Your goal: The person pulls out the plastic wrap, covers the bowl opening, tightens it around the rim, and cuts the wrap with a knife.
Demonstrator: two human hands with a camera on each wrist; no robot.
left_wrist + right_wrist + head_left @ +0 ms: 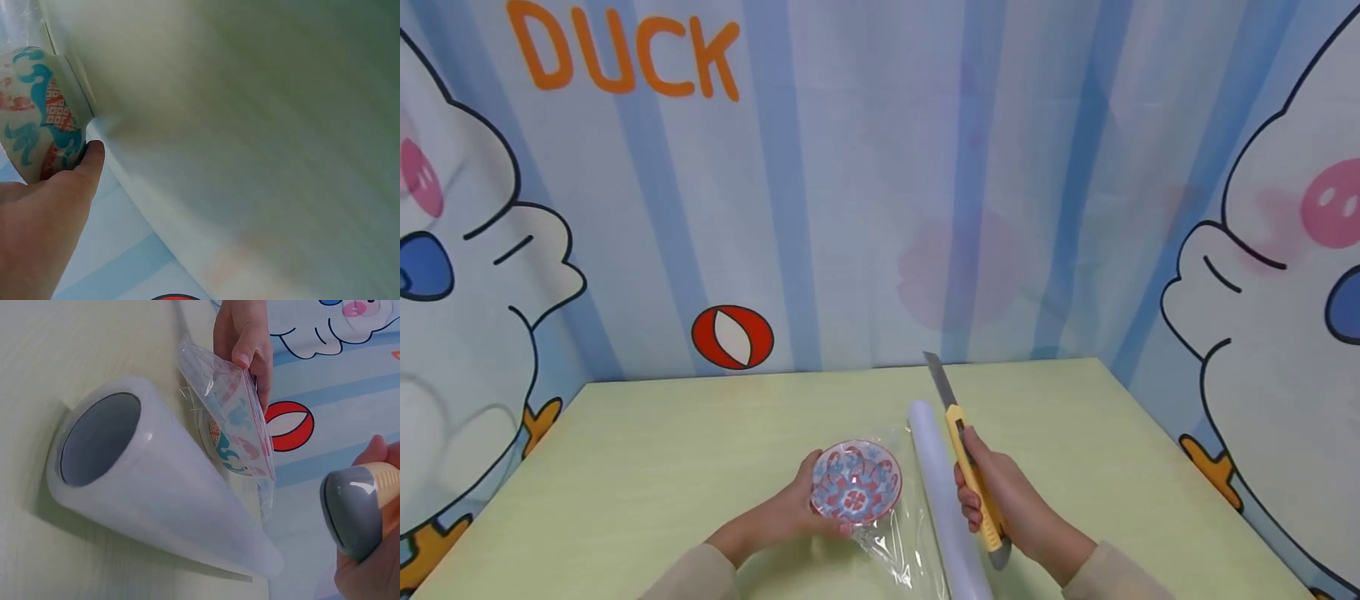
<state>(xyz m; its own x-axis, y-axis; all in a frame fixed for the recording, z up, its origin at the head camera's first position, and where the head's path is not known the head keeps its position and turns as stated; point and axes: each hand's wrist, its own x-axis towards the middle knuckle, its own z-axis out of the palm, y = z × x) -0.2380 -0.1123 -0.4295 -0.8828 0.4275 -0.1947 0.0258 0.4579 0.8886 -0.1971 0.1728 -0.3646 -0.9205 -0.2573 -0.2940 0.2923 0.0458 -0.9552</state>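
My left hand (801,504) grips a small bowl (856,482) with a red and blue pattern, tipped so its patterned inside faces me. In the left wrist view, the thumb (69,194) lies along the side of the bowl (47,115). Clear plastic film (212,381) overlaps the bowl in the right wrist view and trails toward a roll of plastic wrap (943,508). My right hand (1011,500) holds a yellow utility knife (973,475) above the right side of the roll. Its long blade (939,379) is out, pointing away from me.
The pale table (685,467) extends to a striped blue curtain (865,183) behind it. The roll (162,469) lies lengthwise, its hollow end toward me. Cartoon-printed curtains (1262,333) border both sides.
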